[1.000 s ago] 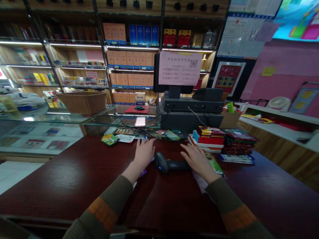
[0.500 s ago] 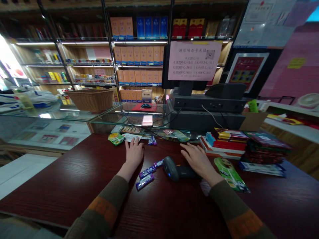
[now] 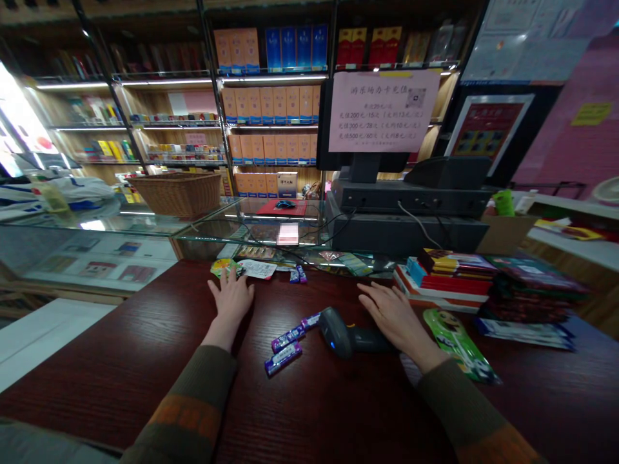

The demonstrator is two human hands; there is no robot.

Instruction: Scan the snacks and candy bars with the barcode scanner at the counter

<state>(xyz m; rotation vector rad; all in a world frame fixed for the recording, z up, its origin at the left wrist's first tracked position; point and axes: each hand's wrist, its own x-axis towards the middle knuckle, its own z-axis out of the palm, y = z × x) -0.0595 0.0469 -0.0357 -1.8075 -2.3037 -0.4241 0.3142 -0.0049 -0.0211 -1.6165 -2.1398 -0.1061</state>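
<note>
Resting both bare hands on the counter, the person at this shop till holds nothing. The left hand point(image 3: 232, 299) lies palm down on a dark red wood-grain counter point(image 3: 120, 341), its fingers point(image 3: 228, 281) spread wide, their tips just short of a small green foil packet point(image 3: 221, 267) and a white paper slip point(image 3: 256, 269). The right hand point(image 3: 399, 317) lies flat as well, its fingers point(image 3: 382, 299) loosely fanned and empty. Just left of those fingers, a black handheld barcode scanner point(image 3: 351, 338) lies on its side, its head toward the left hand; I cannot tell whether the right palm touches its handle. Between the scanner's head and the left fingers lie purple-wrapped stick packets point(image 3: 285, 348), and two smaller purple packets point(image 3: 298, 274) stand beyond the fingertips. To the right of the right fingers lies a long green printed plastic packet point(image 3: 457, 345), with a stack of red-and-white boxes point(image 3: 445, 283) farther ahead. Well beyond the fingertips, a dark grey till point(image 3: 411, 196) sits beneath a pink paper sign point(image 3: 382, 109).
</note>
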